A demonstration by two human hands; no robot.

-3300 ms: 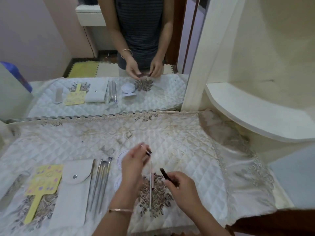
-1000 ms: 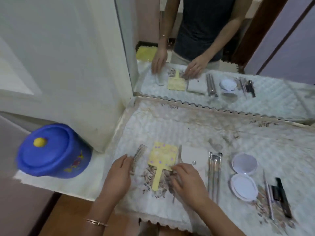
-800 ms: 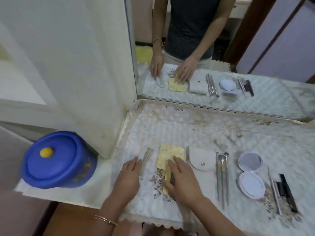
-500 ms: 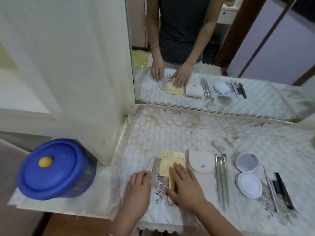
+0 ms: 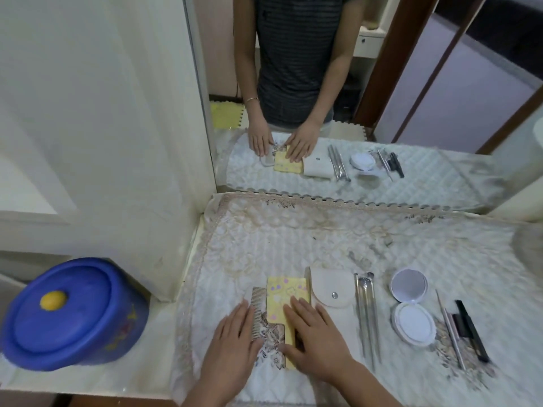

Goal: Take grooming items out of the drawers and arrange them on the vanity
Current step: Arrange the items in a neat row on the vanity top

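Grooming items lie in a row on the quilted vanity cloth (image 5: 293,239). My left hand (image 5: 235,345) rests flat with its fingertips on a grey comb (image 5: 258,306). Beside it my right hand (image 5: 318,339) lies flat on the handle of a yellow hand mirror (image 5: 285,292). To the right come a white snap pouch (image 5: 333,292), several metal tools (image 5: 367,312), an open round compact (image 5: 411,306), and thin pencils with a black tube (image 5: 467,330). Neither hand grips anything.
A blue lidded tub (image 5: 73,315) with a yellow knob stands on the lower ledge at left. A white cabinet side (image 5: 117,142) rises behind it. The wall mirror (image 5: 352,113) at the back reflects a person and the items.
Both hands slid the comb and yellow mirror rightwards and squared them up against the pouch. The camera view tilted and shifted left since the earliest frame.
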